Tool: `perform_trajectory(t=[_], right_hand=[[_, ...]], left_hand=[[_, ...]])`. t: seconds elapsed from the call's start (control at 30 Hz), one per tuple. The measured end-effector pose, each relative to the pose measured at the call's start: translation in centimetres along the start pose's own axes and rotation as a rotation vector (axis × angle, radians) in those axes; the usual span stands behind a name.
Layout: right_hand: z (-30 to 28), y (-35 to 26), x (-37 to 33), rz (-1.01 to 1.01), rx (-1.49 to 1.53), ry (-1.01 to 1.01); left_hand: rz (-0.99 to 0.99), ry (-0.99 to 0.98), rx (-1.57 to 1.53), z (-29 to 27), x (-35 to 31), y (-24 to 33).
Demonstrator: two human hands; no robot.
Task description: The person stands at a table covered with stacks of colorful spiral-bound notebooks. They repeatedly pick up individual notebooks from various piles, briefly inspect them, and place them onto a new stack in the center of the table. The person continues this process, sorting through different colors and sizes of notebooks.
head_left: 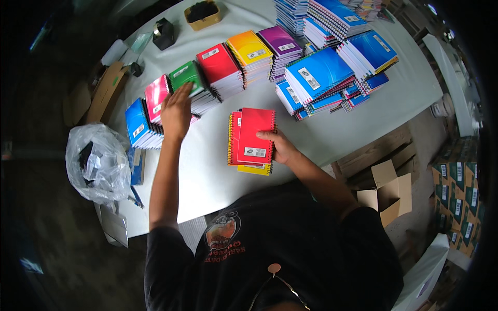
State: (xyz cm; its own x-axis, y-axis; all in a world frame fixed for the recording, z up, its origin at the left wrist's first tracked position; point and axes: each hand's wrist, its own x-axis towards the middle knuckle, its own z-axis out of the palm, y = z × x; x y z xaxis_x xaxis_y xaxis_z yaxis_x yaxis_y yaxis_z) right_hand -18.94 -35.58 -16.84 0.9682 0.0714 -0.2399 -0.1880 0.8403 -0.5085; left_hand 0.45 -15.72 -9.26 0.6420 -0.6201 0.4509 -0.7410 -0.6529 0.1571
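My right hand (280, 147) grips a small bundle of spiral notebooks (253, 129) over the table, thumb on top of the red cover. A second red cover and a yellow notebook (262, 169) stick out from beneath. Reaching forward, my left hand (177, 111) has its fingers stretched over the near edge of the stack of green notebooks (180, 72). Beside it stand a stack of pink notebooks (156, 96) and a stack of blue ones (137, 123). Farther right in the row come red (213, 59), orange-yellow (249, 46) and purple (280, 37) notebook stacks.
Piles of blue notebooks (319, 72) fill the table's far right. A clear plastic bag (98, 171) sits at the left edge. A black tape dispenser (163, 33) and a yellowish tray (202, 20) lie at the back. An opened cardboard box (389, 194) stands right of the table.
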Motion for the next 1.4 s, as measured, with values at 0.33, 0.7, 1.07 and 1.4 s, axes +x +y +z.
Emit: perform_trajectory(t=[0.33, 0.7, 1.07, 1.4], right_hand=[[-0.5, 4.7, 0.5, -0.392, 0.023, 0.089], [-1.5, 6.9, 1.7, -0.601, 0.152, 0.212], [-0.4, 4.1, -2.1, -0.607, -0.703, -0.058], [-2.6, 5.2, -2.3, -0.326, -0.693, 0.134]], left_hand=[[-0.677, 0.28, -0.51, 3.9, -13.2, 13.9], [-1.163, 0.126, -1.45, 5.2, -13.8, 14.5], [-0.63, -0.236, -1.483, 1.7, -11.9, 12.0], [-0.132, 0.061, -0.331, 2.6, -9.5, 3.4]])
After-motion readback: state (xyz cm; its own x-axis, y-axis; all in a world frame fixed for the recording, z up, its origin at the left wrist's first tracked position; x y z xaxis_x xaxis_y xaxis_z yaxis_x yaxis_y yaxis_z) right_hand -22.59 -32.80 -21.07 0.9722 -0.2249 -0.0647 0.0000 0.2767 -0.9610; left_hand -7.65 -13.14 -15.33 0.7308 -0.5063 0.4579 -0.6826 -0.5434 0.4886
